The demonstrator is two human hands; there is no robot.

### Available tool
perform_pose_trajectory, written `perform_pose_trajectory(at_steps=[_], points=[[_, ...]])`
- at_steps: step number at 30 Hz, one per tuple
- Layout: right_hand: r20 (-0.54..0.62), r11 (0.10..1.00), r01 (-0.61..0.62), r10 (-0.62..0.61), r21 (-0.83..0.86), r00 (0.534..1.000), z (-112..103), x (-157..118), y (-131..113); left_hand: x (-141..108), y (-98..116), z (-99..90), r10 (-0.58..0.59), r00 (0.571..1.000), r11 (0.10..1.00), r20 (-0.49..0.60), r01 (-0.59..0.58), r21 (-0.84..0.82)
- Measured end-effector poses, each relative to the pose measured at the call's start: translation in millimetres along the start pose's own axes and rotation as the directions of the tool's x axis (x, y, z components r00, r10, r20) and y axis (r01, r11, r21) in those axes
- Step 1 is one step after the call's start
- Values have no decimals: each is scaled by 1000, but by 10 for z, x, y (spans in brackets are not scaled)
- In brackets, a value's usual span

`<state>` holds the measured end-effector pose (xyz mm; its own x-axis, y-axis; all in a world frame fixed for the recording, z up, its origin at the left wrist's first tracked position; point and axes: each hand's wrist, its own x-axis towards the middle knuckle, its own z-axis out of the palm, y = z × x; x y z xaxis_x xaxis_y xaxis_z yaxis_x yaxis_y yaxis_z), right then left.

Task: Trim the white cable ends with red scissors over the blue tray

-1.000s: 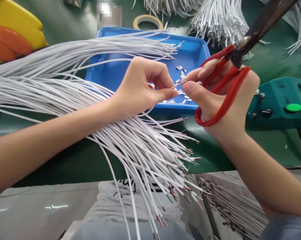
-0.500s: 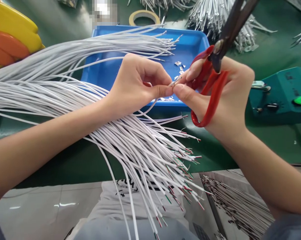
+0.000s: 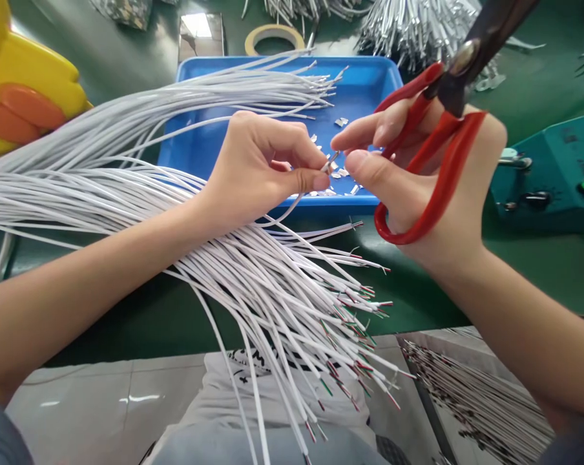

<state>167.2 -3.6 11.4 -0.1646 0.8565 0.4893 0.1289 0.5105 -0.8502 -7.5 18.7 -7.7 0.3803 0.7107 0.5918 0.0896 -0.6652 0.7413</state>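
Between thumb and forefinger, my left hand (image 3: 267,171) pinches a white cable (image 3: 294,205) close to its stripped end, over the front of the blue tray (image 3: 190,145). Red-handled scissors (image 3: 449,174) hang on my right hand (image 3: 459,213), the loops around its fingers and thumb and the dark blades pointing up and away. Its thumb and forefinger are a little apart, just right of the cable end. Below my left forearm fans a bundle of white cables (image 3: 272,284) with red and green wire ends. More white cables (image 3: 214,93) rest across the tray.
Small silvery scraps (image 3: 341,121) lie in the tray. Behind it are a roll of tape (image 3: 275,31) and a heap of cables with silvery ends (image 3: 413,29). A green machine (image 3: 553,174) stands at right, a yellow and orange object (image 3: 35,90) at left. More cables (image 3: 486,387) are below the table edge.
My right thumb and forefinger have parted from the cable end. The right hand and scissors have shifted slightly right, the blades tilting further right. My left hand still pinches the cable.
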Motion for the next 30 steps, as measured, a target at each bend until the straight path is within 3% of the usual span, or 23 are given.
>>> perform_pose_trajectory(at_steps=[18,25,30], points=[[52,998,-8,12,-67,999,6,-5,-19,11,33,2,-127,992,992,-21,127,-2],[-47,997,25,-29,-77,998,-25,12,-5,-14,31,20,-218,976,969,-29,213,-124],[23,994,75,-73,-84,997,-22,6,30,-6,63,25,-264,964,951,-16,257,-172]])
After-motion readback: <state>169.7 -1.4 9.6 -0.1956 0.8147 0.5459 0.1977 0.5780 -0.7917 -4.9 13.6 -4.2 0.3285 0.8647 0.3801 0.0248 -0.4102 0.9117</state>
